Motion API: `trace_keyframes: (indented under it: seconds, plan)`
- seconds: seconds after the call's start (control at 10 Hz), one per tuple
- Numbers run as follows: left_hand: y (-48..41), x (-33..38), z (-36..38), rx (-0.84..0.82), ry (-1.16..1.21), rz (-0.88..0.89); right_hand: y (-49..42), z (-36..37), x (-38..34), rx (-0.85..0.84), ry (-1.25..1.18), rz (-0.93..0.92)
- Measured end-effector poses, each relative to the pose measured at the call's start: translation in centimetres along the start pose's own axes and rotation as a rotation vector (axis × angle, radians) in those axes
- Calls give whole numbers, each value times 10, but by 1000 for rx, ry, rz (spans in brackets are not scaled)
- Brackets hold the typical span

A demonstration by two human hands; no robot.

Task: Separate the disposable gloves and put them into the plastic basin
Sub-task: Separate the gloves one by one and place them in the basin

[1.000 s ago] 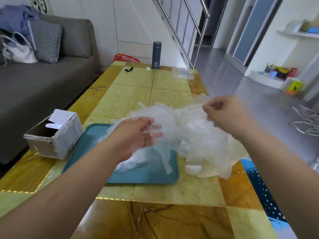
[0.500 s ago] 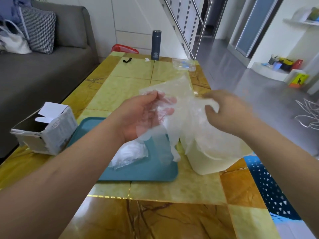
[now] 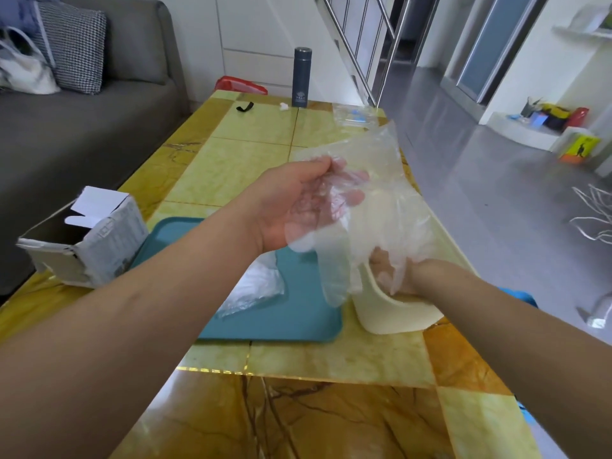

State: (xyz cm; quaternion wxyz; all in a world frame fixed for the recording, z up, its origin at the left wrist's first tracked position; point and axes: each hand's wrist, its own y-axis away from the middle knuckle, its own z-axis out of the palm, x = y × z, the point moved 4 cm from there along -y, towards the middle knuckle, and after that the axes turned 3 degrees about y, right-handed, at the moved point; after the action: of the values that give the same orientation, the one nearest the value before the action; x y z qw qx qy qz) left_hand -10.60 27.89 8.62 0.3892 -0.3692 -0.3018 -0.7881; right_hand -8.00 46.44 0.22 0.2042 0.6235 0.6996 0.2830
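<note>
— Right hand (image 3: 394, 273) just dropped into the plastic basin (image 3: 390, 318), glove film over its fingers; whether they grip, I can't tell.
— Beyond it, left hand (image 3: 294, 207) clutches the remaining disposable gloves (image 3: 384, 193) just above; one looks nearly delivered.

Clear gloves (image 3: 392, 180); cream basin (image 3: 397, 318); teal tray (image 3: 298, 318); yellow-amber marbled table (image 3: 331, 362); cushion (image 3: 76, 48) apparently houndstooth.

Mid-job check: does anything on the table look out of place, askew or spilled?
Nothing spilled or damaged. The gloves gripped by the left hand trail outside the basin, over the teal tray; the right hand is inside the basin. The opened cardboard box sits skewed at the table edge.
</note>
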Motion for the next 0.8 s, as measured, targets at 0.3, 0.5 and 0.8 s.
trace_keyframes:
  seconds: [0.3,0.5,0.8]
  plan:
    - [-8,2,8,14,92,-11,71,-19,11,224,-359,178]
    - [-17,-11,2,243,-416,-13,144,-9,45,348,-667,-105]
    - [-50,-48,37,295,-711,-114,193,-54,-17,448,-787,-318]
